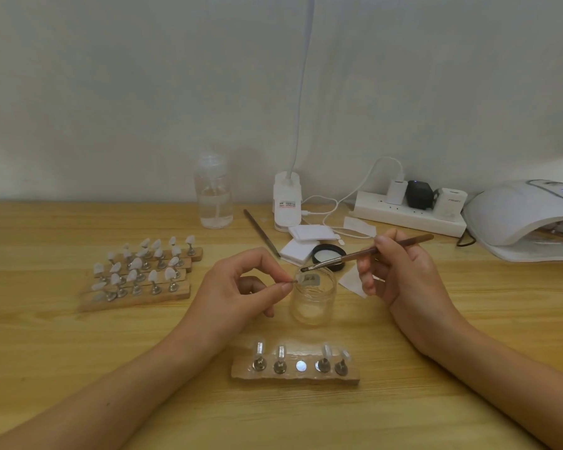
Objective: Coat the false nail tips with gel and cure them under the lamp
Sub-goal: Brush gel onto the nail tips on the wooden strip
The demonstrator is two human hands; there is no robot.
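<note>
With the clock laid flat on the table (78, 368), the open glass jar (312, 306) at its centre and twelve toward the wall: a single nail tip (299, 280) is held at the jar's rim, pinched from behind between the thumb and forefinger of the left hand (241, 287), which lies at nine o'clock; the other three fingers are curled loosely beneath the palm and hold nothing; a brush (342, 259) is gripped pen-fashion by the right hand (403, 274) at three o'clock, thumb and forefinger pressed together on the brown handle, the lower fingers folded under; the bristle end is held just above the pinched tip, and whether the two touch cannot be told; at six o'clock, near the jar, a wooden strip (306, 378) is set, on which four tips (259, 349) are stood upright and one bare magnet (301, 366) is seen at the middle; at nine o'clock, well apart, a group of strips (137, 297) is ranged side by side, filled with white tips (136, 263); at twelve, just beyond the jar, a black lid (329, 254) and white pads (307, 233) are laid; at eleven a clear bottle (213, 196) is stood by the wall; at two o'clock a curing lamp (517, 219) is placed, its display lit, with a power strip (407, 219) at one o'clock.
</note>
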